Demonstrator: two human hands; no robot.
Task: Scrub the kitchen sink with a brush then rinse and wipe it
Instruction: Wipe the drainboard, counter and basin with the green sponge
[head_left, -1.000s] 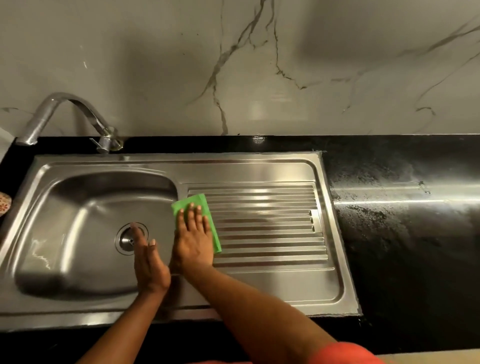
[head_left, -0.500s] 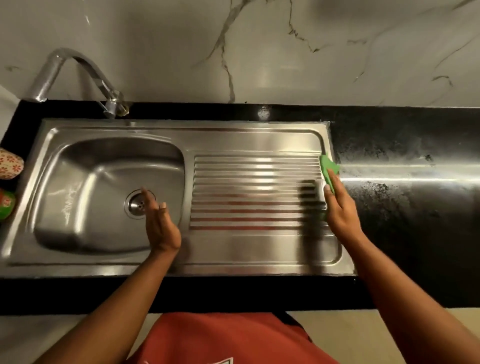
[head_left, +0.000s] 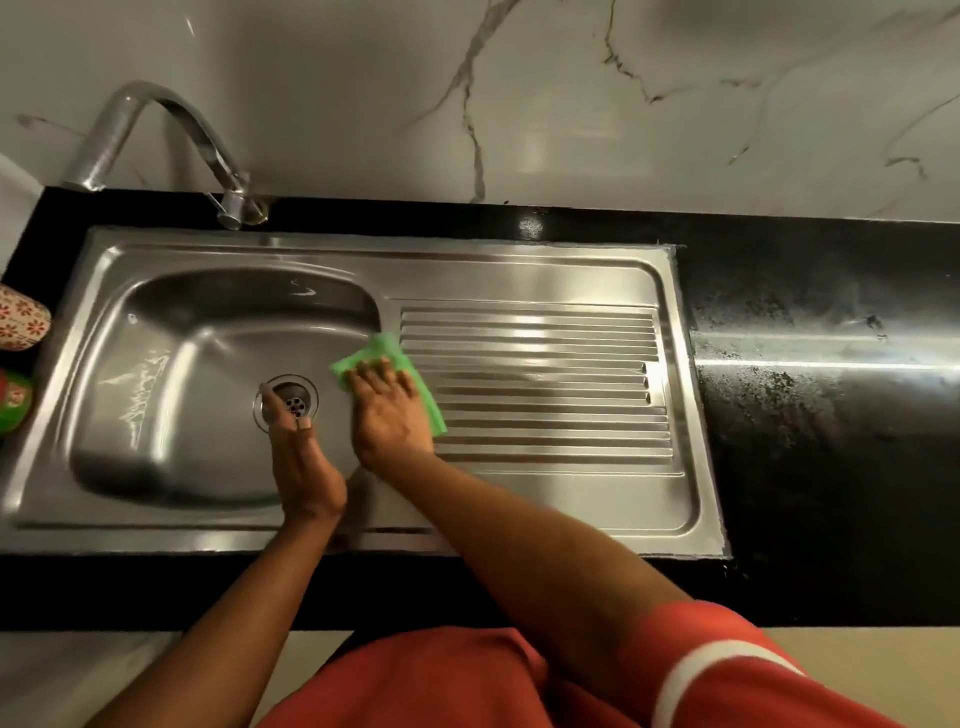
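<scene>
Pressing soft-looking, limp green cloth (head_left: 375, 352) on stainless steel sink (head_left: 363, 250) — right hand (head_left: 388, 413) lay flat, best hold; left hand (head_left: 305, 470) hung empty

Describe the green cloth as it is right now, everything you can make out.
The green cloth is a thin, bright green rag, soft-looking, lying flat with one corner pointing away from the person. It sits askew across the ridge where the basin meets the ribbed drainboard. The right hand presses on it with straight fingers and covers its middle, so only the far corner and a strip along its right edge show. I cannot tell whether it is wet or dry.
</scene>
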